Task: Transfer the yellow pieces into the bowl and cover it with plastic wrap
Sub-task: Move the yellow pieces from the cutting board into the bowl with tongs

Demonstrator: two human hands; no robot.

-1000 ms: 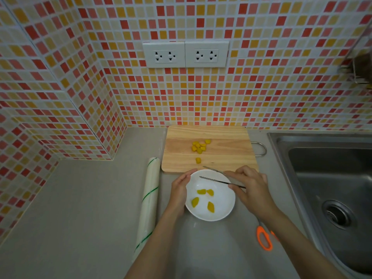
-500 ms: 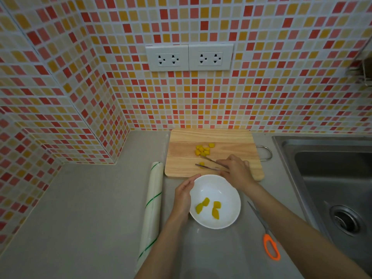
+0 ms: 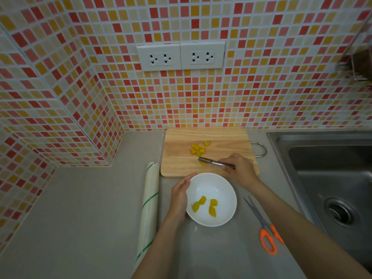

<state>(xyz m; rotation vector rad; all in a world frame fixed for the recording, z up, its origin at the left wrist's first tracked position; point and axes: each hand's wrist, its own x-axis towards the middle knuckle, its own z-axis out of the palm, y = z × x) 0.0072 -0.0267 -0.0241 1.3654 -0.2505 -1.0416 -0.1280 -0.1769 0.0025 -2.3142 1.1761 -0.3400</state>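
Observation:
A wooden cutting board (image 3: 181, 168) lies at the back of the counter with a cluster of yellow pieces (image 3: 198, 149) on it. My right hand (image 3: 240, 170) grips metal tongs (image 3: 214, 162), whose tips close around a single yellow piece (image 3: 203, 163) on the board. In front of the board stands a white bowl (image 3: 225, 190) holding three yellow pieces (image 3: 205, 205). My left hand (image 3: 180, 195) rests against the bowl's left rim. A roll of plastic wrap (image 3: 149, 206) lies left of the bowl.
Orange-handled scissors (image 3: 263, 226) lie on the counter right of the bowl. A steel sink (image 3: 332, 178) fills the right side. Tiled walls with two outlets (image 3: 181, 56) rise behind, and a wall corner juts out at the left.
My right hand moved the tongs from above the bowl back to the cutting board and lowered their tips onto a lone yellow piece. My left hand stayed on the bowl.

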